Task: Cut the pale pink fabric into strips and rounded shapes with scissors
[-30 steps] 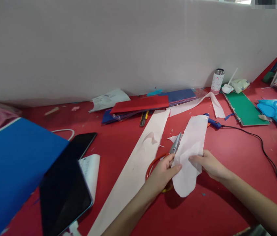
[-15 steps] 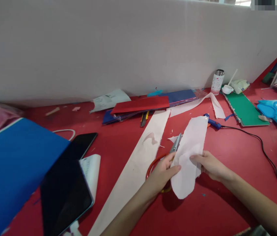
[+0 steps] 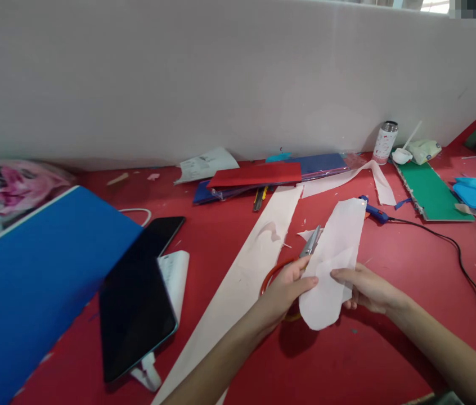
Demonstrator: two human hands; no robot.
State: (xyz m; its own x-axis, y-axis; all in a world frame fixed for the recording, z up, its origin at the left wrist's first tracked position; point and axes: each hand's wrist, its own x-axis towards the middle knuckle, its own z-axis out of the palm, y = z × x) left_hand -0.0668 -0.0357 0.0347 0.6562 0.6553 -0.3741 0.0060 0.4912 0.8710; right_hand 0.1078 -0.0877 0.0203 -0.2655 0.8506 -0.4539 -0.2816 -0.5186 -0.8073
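A white paper-like piece (image 3: 334,264) with a rounded lower end is held up between my two hands above the red table. My left hand (image 3: 289,286) pinches its lower left edge, thumb on top. My right hand (image 3: 367,287) grips the right edge, thumb on the face and fingers behind it. Scissors (image 3: 311,242) with orange handles show behind my left hand, blades pointing away; whether that hand touches them, I cannot tell. A long white strip (image 3: 242,281) lies on the table to the left, under my left forearm.
A blue glue gun (image 3: 376,214) with a black cord lies beyond the piece. At left are a dark tablet (image 3: 137,320), a white power bank (image 3: 175,278) and a blue board (image 3: 48,270). Behind sit a box cutter (image 3: 259,198), a red folder (image 3: 257,174), a bottle (image 3: 385,142) and a green board (image 3: 434,191).
The view has swung left, so the table things appear farther right. Both hands keep their hold on the white piece, with the right fingers now curled a little more beneath it.
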